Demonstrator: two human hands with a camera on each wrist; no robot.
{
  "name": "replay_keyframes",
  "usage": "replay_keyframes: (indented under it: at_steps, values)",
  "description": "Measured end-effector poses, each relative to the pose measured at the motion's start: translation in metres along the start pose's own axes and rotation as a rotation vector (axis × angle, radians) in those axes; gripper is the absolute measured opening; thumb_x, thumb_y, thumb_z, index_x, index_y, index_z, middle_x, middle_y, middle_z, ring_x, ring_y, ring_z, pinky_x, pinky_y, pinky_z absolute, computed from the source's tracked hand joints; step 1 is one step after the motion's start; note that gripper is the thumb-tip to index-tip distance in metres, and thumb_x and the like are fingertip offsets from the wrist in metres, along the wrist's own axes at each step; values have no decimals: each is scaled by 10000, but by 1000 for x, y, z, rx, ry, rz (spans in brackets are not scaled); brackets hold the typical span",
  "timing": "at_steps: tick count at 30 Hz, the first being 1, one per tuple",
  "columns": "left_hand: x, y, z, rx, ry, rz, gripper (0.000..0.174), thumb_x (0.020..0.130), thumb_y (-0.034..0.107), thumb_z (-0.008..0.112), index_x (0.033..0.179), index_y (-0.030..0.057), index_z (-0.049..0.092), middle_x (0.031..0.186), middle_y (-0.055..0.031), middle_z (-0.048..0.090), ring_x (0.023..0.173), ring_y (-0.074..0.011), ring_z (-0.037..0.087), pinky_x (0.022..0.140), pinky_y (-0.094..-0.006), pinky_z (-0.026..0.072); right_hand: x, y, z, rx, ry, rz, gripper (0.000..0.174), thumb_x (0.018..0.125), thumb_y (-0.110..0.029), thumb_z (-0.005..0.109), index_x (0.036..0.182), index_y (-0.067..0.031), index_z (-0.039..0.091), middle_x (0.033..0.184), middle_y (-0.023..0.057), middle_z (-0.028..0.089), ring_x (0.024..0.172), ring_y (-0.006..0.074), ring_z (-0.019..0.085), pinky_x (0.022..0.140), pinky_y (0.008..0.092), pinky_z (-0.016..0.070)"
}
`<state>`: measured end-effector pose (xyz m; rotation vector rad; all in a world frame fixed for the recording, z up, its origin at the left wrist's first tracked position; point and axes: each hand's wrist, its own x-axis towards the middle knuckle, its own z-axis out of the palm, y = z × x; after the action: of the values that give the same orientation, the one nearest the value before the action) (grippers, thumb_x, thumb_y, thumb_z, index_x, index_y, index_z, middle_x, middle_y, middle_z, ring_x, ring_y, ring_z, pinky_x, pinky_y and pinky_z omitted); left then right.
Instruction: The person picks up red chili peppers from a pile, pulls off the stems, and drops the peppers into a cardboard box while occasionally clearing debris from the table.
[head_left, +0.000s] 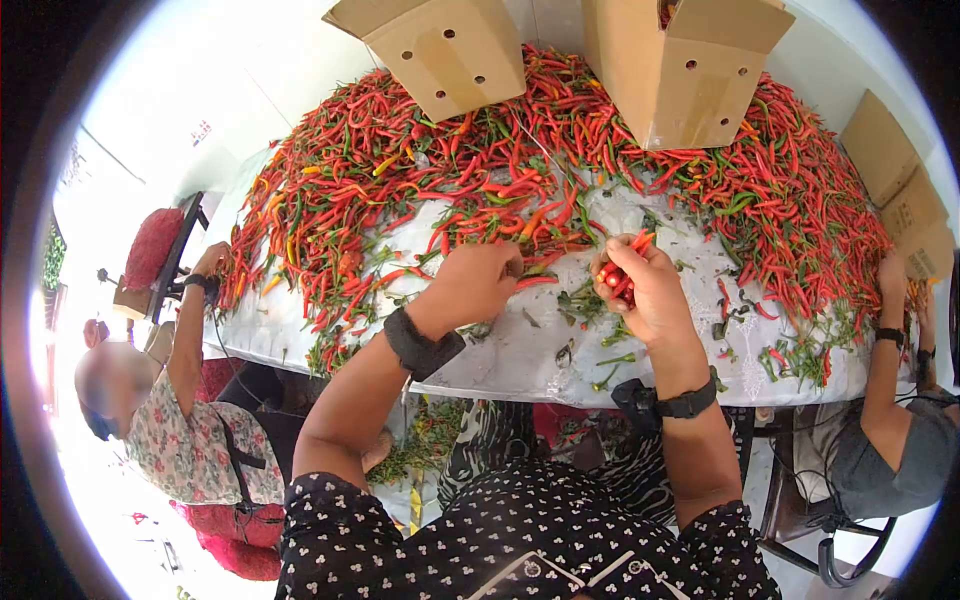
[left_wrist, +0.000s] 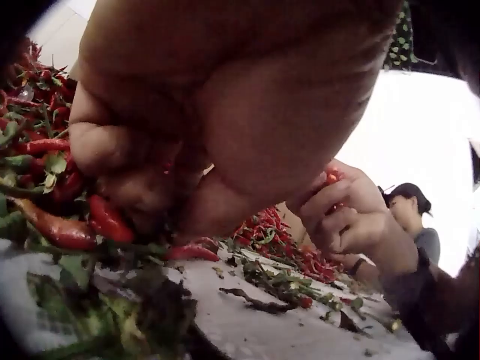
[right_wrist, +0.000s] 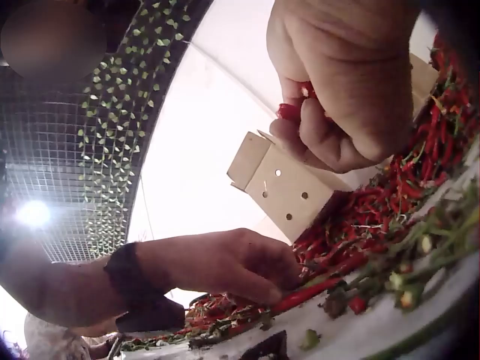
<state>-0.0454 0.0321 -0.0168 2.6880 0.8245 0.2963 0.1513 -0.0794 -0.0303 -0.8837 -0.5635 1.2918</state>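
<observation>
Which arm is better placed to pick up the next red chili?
Probably the left: the left grip is down at the loose chilies, while the right grip holds a bunch.

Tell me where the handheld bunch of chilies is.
In the head view, the bunch is right of centre, in the right hand, over the white tabletop, below the right box.

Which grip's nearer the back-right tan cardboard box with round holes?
Right. Right grip is in front of the box; left grip is farther off, in front and to its left.
</observation>
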Motion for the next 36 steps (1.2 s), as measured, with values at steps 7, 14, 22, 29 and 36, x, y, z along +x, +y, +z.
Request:
replay_keyframes:
  at_steps: [7, 14, 22, 29, 36]
  values:
    - [-9, 12, -12, -609, 106, -192, 207, 773, 79, 584, 965, 15, 539, 721, -57, 614, 605, -84, 522, 547, -257, 425, -4, 3, 10, -112, 18, 11, 133, 847, -174, 576, 869, -45, 555, 673, 46, 568, 483, 86, 496, 372, 199, 303]
    - [-9, 38, -10, -887, -56, -140, 225, 804, 48, 550, 1018, 4, 495, 758, -47, 612, 640, -65, 519, 560, -223, 418, -10, 3, 23, -282, -43, 45, 196, 825, -127, 592, 981, -11, 569, 676, 20, 551, 517, 60, 491, 411, 180, 328]
    - [-3, 42, 1, -793, 13, -56, 147, 753, -2, 537, 895, -19, 504, 663, -61, 590, 628, -88, 543, 561, -253, 429, -8, 10, 21, -431, -39, -19, 121, 797, -72, 611, 896, -17, 573, 662, -7, 538, 525, 49, 483, 436, 192, 350]
    - [4, 43, 2, -658, 86, -93, 102, 743, -42, 517, 829, -9, 473, 692, -31, 532, 645, -73, 535, 550, -226, 418, -7, 22, 23, -625, 65, -303, 105, 746, -56, 638, 776, -15, 546, 600, -13, 520, 546, 32, 452, 469, 208, 370]
    - [13, 34, 6, -847, 240, -156, 77, 754, -19, 527, 820, 10, 501, 666, -10, 535, 564, -65, 507, 480, -220, 404, -15, 17, 31, -503, 101, -397, 99, 774, -56, 615, 747, -13, 530, 596, -4, 519, 534, 32, 451, 455, 207, 361]
